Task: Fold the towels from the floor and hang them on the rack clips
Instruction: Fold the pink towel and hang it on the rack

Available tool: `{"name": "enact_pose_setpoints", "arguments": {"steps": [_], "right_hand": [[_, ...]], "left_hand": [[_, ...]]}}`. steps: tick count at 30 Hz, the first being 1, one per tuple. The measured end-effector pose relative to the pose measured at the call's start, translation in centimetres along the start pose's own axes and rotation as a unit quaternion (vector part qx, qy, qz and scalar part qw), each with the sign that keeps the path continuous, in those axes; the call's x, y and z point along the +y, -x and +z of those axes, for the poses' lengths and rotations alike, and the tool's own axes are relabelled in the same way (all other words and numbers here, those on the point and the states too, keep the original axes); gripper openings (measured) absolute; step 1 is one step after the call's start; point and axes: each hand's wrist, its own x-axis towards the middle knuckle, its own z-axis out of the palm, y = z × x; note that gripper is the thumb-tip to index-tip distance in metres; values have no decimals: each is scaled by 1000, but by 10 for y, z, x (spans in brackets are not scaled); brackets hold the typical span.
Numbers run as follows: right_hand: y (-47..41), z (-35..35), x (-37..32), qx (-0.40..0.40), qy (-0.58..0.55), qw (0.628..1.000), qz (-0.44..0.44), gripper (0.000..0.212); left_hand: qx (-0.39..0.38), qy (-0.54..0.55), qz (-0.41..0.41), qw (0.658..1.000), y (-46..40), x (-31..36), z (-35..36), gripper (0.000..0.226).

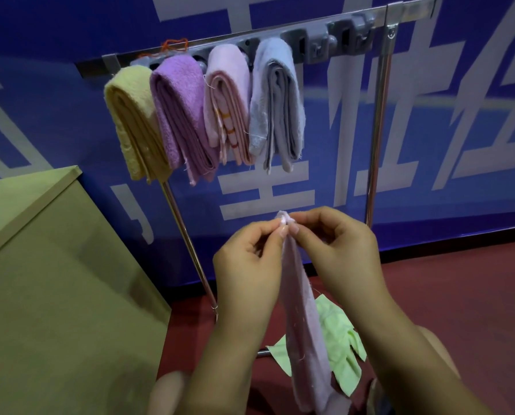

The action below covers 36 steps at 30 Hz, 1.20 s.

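Observation:
A pale pink towel (302, 330) hangs straight down in front of me, pinched at its top corner by both hands. My left hand (247, 265) and my right hand (340, 250) meet fingertip to fingertip on that corner. On the red floor below lies a crumpled light green towel (337, 339), partly hidden behind the pink one. Above, the rack's grey clip bar (310, 46) holds several folded towels side by side: yellow (133, 124), purple (181, 115), pink (226, 100) and grey-blue (277, 103). Two clips (355, 34) at the bar's right end hold nothing.
An olive green box (55, 280) stands at the left, close to the rack's left leg (190, 250). The right leg (377, 130) rises beside a blue banner wall (459, 145). Red floor (459, 295) spreads to the right.

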Motion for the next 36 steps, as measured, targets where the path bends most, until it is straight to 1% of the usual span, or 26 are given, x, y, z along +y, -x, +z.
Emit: {"name": "enact_pose_setpoints", "arguments": {"steps": [3, 5, 9, 12, 14, 17, 18, 19, 21, 22, 23, 25, 27, 30, 33, 34, 36], "right_hand": [[-2, -4, -1, 0, 5, 1000, -14, 12], [-4, -8, -2, -13, 0, 1000, -23, 15], [-4, -10, -4, -49, -30, 998, -22, 16], [-5, -13, -7, -36, -67, 997, -24, 19], [-7, -14, -9, -42, -88, 995, -30, 19], [-9, -16, -10, -68, -142, 987, -22, 15], [-10, -17, -10, -81, -157, 984, -19, 14], [-11, -18, -12, -97, -166, 981, -19, 14], [-10, -19, -14, -129, -170, 977, -22, 15], [-10, -19, -15, -141, -171, 975, -23, 16], [-10, -19, -16, -151, -173, 973, -23, 17], [-11, -20, -18, -164, -166, 972, -23, 17], [-12, -18, -18, -167, -139, 976, -27, 14], [-10, -12, -14, -147, -109, 983, -32, 16], [-12, -13, -10, -124, -84, 988, -31, 17], [-13, -14, -9, -119, -91, 988, -24, 17], [-17, -19, -9, -105, -132, 986, -8, 15]], "left_hand": [[-17, -37, 42, 998, 3, 0, 1, 20], [-42, -30, 49, 997, 4, 0, 2, 24], [-85, 36, 12, 996, 0, 4, -1, 30], [-116, 88, -20, 989, -2, 5, -4, 41], [-134, 117, -32, 984, -4, 2, -8, 46], [-159, 140, -27, 977, -8, 0, -15, 42], [-157, 137, -16, 978, -9, 1, -17, 38], [-139, 117, 9, 983, -11, 1, -20, 31], [-83, 35, 85, 992, -15, 0, -26, 20], [-67, 0, 118, 991, -18, -2, -29, 24], [-66, -16, 136, 988, -21, -4, -30, 27], [-95, -10, 127, 987, -23, -6, -32, 21], [-114, -2, 91, 989, -22, -5, -30, 10], [-105, 10, 46, 993, -18, -4, -25, 5], [-118, -1, 50, 992, -18, -4, -24, 7], [-139, -29, 53, 988, -19, -6, -25, 12], [-207, -117, 51, 970, -21, -14, -31, 29]]}}
